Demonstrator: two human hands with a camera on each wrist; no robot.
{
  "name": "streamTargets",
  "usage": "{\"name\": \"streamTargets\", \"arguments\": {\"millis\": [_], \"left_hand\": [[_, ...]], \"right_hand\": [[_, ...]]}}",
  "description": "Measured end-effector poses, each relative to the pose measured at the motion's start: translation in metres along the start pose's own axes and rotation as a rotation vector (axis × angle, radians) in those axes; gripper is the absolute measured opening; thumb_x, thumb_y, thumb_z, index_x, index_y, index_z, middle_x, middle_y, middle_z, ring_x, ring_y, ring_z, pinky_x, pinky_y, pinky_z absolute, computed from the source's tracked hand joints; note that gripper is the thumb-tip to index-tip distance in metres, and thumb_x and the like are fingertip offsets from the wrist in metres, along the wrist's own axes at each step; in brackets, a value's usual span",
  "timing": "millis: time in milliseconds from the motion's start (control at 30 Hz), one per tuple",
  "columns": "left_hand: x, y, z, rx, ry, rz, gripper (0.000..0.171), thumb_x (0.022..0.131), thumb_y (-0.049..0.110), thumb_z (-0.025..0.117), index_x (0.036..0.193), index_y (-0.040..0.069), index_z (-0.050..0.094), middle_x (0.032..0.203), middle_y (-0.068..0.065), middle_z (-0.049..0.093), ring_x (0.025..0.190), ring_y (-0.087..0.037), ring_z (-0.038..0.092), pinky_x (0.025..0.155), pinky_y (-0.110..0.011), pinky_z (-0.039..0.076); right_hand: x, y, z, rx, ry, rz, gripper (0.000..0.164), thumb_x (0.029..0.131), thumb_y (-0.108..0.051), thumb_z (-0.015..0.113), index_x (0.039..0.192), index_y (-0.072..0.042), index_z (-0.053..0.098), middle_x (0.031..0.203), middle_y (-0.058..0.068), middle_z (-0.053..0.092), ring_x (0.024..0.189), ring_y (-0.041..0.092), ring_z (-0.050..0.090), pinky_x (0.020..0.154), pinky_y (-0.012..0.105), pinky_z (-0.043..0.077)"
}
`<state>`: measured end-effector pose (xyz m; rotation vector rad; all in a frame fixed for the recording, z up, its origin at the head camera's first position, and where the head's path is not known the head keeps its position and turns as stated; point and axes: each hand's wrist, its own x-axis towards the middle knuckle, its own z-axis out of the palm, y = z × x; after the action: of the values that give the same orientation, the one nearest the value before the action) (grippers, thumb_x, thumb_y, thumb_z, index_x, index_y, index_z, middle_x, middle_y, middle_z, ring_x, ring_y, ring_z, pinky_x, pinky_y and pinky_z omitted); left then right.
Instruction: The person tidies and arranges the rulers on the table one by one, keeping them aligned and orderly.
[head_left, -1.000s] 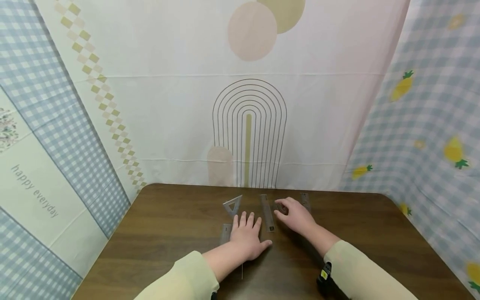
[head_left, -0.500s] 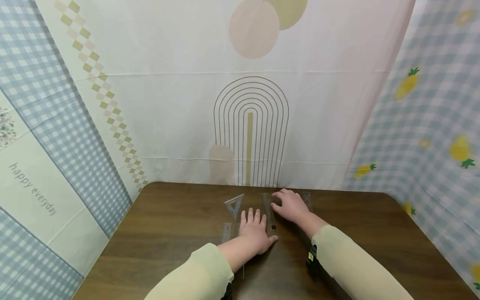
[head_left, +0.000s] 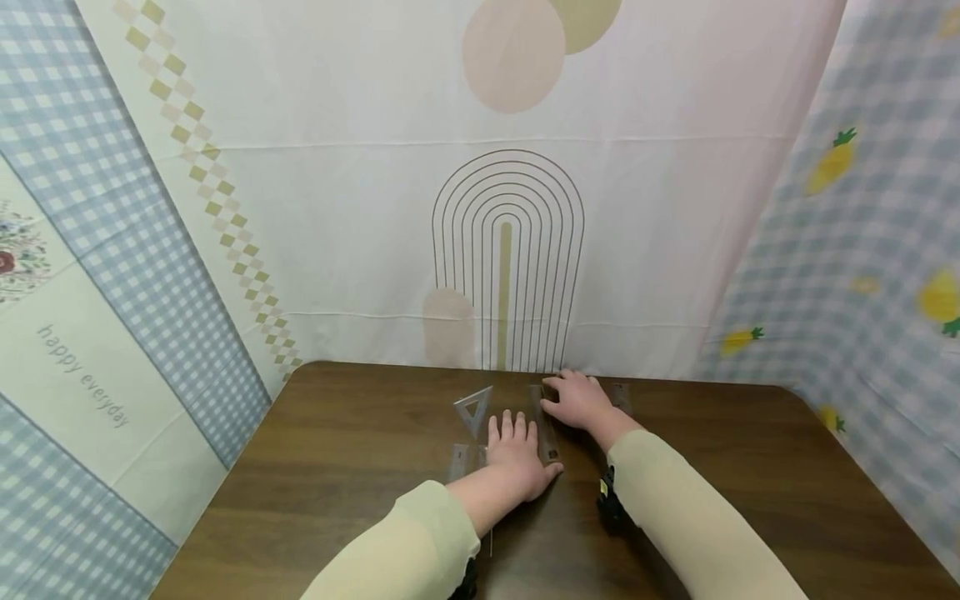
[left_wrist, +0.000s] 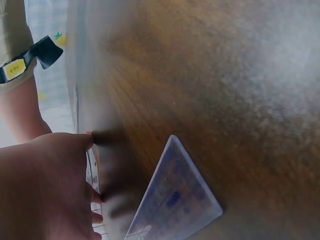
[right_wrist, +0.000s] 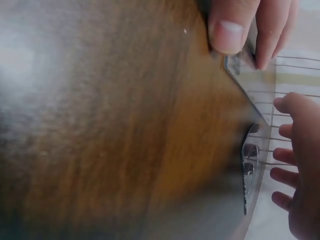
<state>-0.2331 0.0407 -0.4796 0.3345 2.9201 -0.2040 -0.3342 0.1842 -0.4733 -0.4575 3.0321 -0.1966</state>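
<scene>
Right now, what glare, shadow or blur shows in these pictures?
Head view: fairly even light, the right-side curtain soft; left wrist: pale glare on the table, dark shadows by the left hand, clear plastic piece hazy; right wrist: bright glare at left, table grain smeared.

L forearm (head_left: 483, 498) hides pt of L ruler (head_left: 458, 462); R hand (head_left: 581, 402) hides pt of R ruler (head_left: 622, 395). Black mark (head_left: 553, 455) on mid ruler (head_left: 546, 427) too sm. to read. L wrist cam: L hand (left_wrist: 45, 185) cut at left edge, clear set square (left_wrist: 175, 195) at btm, its blue mark (left_wrist: 174, 199) blurred. R wrist cam: L hand cut at top, R hand at rt edge; tabletop (right_wrist: 90, 125) blurry.
</scene>
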Motion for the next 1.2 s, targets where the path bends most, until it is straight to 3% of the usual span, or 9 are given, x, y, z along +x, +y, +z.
{"name": "streamTargets", "arguments": {"millis": [433, 867, 1200], "left_hand": [[0.002, 0.001, -0.002, -0.029, 0.004, -0.023, 0.090, 0.091, 0.080, 0.030, 0.159, 0.022, 0.026, 0.164, -0.003, 0.020, 0.151, -0.029, 0.012, 0.120, -0.051, 0.009], [0.007, -0.001, 0.000, -0.032, -0.008, -0.021, 0.091, 0.091, 0.080, 0.028, 0.159, 0.021, 0.024, 0.165, -0.004, 0.017, 0.152, -0.030, 0.010, 0.119, -0.053, 0.007], [0.006, 0.000, -0.002, -0.035, -0.013, -0.024, 0.090, 0.090, 0.080, 0.029, 0.159, 0.022, 0.024, 0.165, -0.004, 0.016, 0.152, -0.029, 0.010, 0.120, -0.052, 0.007]], "right_hand": [[0.010, 0.001, 0.003, -0.022, -0.082, 0.005, 0.062, 0.097, -0.052, 0.056, 0.148, -0.018, 0.049, 0.151, 0.020, 0.039, 0.139, 0.043, 0.034, 0.110, 0.061, 0.027], [0.012, 0.003, 0.002, -0.039, -0.070, -0.007, 0.061, 0.095, -0.055, 0.057, 0.145, -0.020, 0.053, 0.150, 0.020, 0.041, 0.137, 0.043, 0.038, 0.108, 0.062, 0.030], [0.011, 0.002, 0.003, 0.040, -0.053, 0.016, 0.051, 0.097, -0.045, 0.058, 0.140, -0.019, 0.057, 0.150, 0.020, 0.041, 0.138, 0.044, 0.036, 0.109, 0.063, 0.027]]}}
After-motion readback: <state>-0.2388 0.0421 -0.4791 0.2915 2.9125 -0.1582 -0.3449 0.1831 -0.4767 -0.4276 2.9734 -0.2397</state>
